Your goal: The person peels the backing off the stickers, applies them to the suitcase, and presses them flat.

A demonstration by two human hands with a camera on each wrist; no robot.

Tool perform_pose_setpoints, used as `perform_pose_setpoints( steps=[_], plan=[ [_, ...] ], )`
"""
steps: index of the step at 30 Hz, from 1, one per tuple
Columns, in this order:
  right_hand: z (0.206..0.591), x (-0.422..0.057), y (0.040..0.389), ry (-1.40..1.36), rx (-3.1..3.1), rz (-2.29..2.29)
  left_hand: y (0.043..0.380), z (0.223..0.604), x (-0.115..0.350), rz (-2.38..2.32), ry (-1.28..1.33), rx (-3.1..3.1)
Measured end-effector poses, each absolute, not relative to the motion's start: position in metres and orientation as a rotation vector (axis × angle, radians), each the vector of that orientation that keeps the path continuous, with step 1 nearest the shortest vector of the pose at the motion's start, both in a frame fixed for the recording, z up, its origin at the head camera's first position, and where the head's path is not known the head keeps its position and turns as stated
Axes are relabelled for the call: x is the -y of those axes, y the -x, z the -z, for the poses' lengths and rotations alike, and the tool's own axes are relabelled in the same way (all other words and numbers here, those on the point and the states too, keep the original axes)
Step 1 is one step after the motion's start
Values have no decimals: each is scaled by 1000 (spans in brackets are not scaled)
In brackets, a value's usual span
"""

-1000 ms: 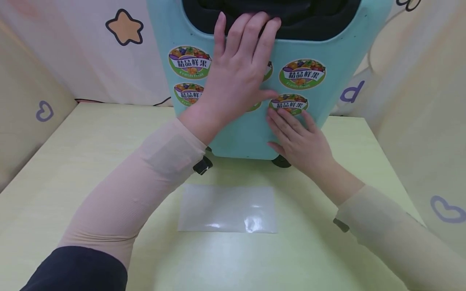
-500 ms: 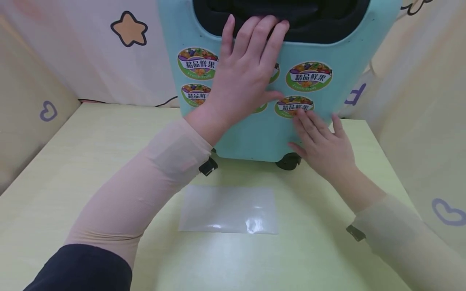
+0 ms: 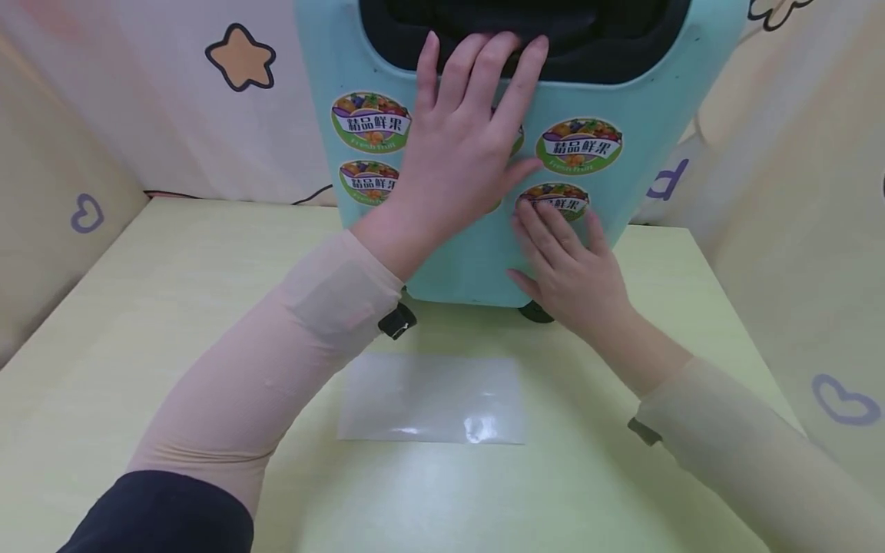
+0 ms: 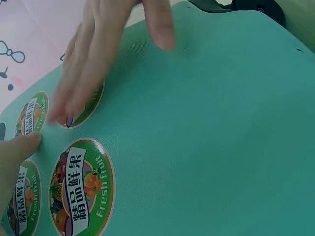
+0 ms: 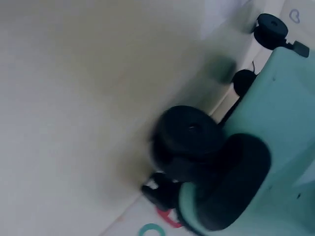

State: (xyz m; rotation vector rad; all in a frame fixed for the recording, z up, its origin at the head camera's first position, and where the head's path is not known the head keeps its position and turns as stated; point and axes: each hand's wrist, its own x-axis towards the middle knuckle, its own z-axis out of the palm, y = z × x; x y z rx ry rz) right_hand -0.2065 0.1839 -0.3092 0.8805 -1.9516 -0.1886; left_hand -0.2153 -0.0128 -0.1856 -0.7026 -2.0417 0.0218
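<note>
A turquoise suitcase (image 3: 470, 269) with a black recessed panel (image 3: 636, 46) stands upright on the table. Oval fruit stickers are stuck on its face in two rows, among them one at upper right (image 3: 579, 146). My left hand (image 3: 466, 146) lies flat over the middle stickers, mostly hiding them, its fingertips at the panel's lower edge. With extended fingers, my right hand (image 3: 577, 269) touches the lower-right sticker (image 3: 568, 193) and partly covers it. In the left wrist view, that hand (image 4: 93, 59) reaches over a sticker; another sticker (image 4: 81, 189) shows whole.
A glossy blank sheet (image 3: 429, 399) lies on the table (image 3: 429, 491) before the suitcase. Black wheels (image 5: 189, 130) show in the right wrist view. A patterned curtain (image 3: 138, 100) hangs behind, with side panels left and right.
My right hand slid right and down to the sticker's lower right edge, then came back left over it. My left hand stays at the panel edge. The view shifted slightly.
</note>
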Motion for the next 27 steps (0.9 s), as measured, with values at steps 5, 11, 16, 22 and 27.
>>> perform_pose_setpoints(
  steps=[5, 11, 16, 22, 27],
  plan=[
    [304, -176, 214, -896, 1912, 243, 215, 186, 14, -10, 701, 2035],
    [301, -186, 214, -889, 1927, 252, 216, 185, 15, -2, 702, 2026],
    [300, -194, 212, -867, 1936, 223, 216, 185, 15, 0, 701, 2021],
    [300, -205, 211, -822, 1930, 158, 216, 185, 14, 0, 691, 2021],
    [305, -213, 205, -720, 1962, 109, 215, 185, 13, 4, 689, 2034]
  ],
)
